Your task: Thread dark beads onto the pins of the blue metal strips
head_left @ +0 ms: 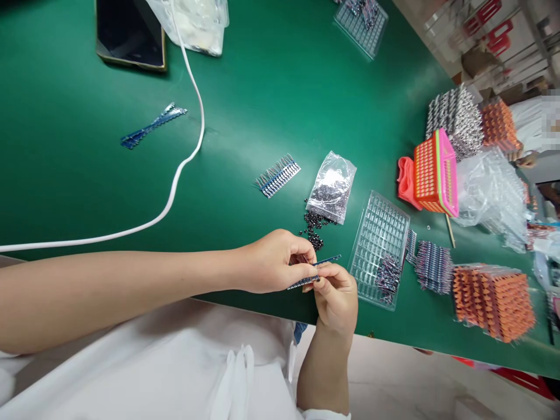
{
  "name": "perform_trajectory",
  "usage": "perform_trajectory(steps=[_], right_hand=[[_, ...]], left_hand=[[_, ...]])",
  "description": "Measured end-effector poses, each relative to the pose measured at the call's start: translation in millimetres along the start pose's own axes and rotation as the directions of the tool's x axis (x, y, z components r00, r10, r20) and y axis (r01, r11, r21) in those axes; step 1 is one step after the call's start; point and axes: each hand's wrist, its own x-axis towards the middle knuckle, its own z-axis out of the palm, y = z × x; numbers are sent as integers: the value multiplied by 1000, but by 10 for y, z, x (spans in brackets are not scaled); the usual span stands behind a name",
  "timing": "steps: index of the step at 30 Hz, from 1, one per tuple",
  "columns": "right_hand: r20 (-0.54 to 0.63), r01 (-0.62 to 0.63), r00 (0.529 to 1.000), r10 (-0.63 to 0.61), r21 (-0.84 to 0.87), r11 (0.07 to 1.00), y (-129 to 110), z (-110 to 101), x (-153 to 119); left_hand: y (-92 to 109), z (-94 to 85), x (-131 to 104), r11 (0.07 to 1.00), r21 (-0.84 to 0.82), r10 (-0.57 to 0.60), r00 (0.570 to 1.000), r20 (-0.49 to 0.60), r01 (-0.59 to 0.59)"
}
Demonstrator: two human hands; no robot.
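Observation:
My left hand (277, 262) and my right hand (336, 297) meet near the table's front edge, both closed on a narrow blue circuit-board strip (328, 259). Their fingers hide much of it. Beyond my hands lies a loose heap of small dark beads (314, 230), at the mouth of a clear plastic bag (331, 185) with more of them inside. Left of the bag rests another blue strip (277, 176) with thin wire leads along one side. To the right of my right hand, a clear compartment tray (371, 233) holds a cluster of small leaded parts (388, 277).
A white cable (175, 186) curves across the green table, below a phone (130, 35). Blue strips (153, 125) lie at left. At right are a pink-and-orange basket (431, 172), stacked leaded strips (433, 267) and orange stacks (494, 300). Another person's hand (527, 160) shows at far right.

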Motion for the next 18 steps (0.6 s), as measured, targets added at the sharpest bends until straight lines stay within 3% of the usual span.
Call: perform_trajectory(steps=[18], right_hand=[[-11,-10,1000,10,-45,999,27,-17,-18]], left_hand=[[8,21,-5,1000,8,9,1000,11,-9]])
